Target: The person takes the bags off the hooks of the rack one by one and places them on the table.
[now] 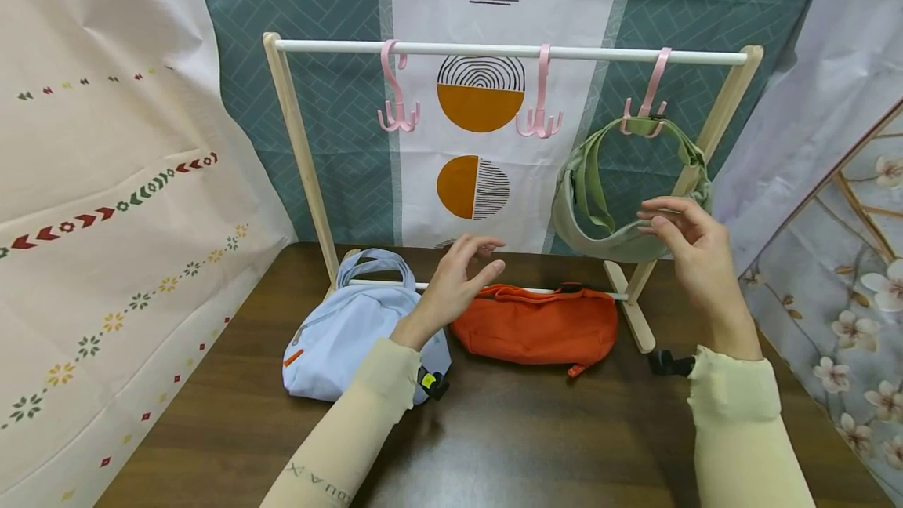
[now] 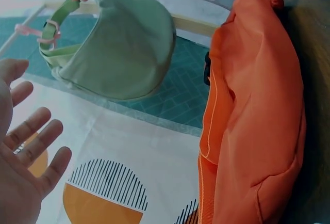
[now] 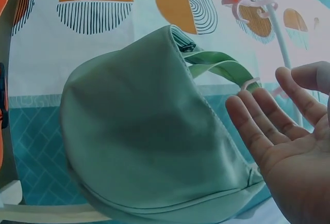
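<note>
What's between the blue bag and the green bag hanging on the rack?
The orange bag lies on the table between the blue bag and the green bag, seen in the head view.

Three bags [image 1: 624, 202], three pink hooks [image 1: 539, 96], apparently one rack [image 1: 296, 132].

The left hand [image 1: 451, 288] hides part of the orange bag [image 1: 536, 328].

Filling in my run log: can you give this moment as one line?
left hand open over orange bag | right hand open beside green bag on pink hook | blue bag on table
</note>
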Demonstrator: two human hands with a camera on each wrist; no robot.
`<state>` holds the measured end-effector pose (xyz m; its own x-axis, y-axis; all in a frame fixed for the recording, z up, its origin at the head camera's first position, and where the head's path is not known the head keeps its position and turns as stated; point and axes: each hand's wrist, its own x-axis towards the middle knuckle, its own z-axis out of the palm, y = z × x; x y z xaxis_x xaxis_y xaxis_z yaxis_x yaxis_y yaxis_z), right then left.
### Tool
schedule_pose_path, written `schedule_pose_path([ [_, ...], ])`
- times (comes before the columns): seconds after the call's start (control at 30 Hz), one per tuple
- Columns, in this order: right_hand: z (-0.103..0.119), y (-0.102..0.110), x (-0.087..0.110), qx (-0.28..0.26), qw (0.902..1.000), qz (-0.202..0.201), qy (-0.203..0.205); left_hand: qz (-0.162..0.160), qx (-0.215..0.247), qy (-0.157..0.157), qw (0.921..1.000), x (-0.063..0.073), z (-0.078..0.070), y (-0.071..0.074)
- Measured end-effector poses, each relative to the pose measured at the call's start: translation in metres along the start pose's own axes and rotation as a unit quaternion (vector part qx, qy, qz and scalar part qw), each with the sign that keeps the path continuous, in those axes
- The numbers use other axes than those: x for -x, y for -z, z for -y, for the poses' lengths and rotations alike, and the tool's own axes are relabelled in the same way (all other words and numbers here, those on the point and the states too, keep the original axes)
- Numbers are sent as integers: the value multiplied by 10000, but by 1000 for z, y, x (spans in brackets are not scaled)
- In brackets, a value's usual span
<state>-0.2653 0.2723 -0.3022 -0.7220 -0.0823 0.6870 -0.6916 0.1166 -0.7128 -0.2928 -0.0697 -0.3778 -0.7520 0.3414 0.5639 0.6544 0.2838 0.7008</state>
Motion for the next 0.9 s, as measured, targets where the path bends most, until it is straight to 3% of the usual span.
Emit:
schedule_pose_path([
  [0.2,6,-2,-8,-60,9999,-13,141,46,-9,-95,9999,-7,-5,0],
  [0.43,12,-1,-13,431,9990,-94,89,101,38,-182,9998,-13,-11,-2],
  [0.9,26,4,-27,669,9975,-166,165,249,5,-330,9991,-27,-26,0],
])
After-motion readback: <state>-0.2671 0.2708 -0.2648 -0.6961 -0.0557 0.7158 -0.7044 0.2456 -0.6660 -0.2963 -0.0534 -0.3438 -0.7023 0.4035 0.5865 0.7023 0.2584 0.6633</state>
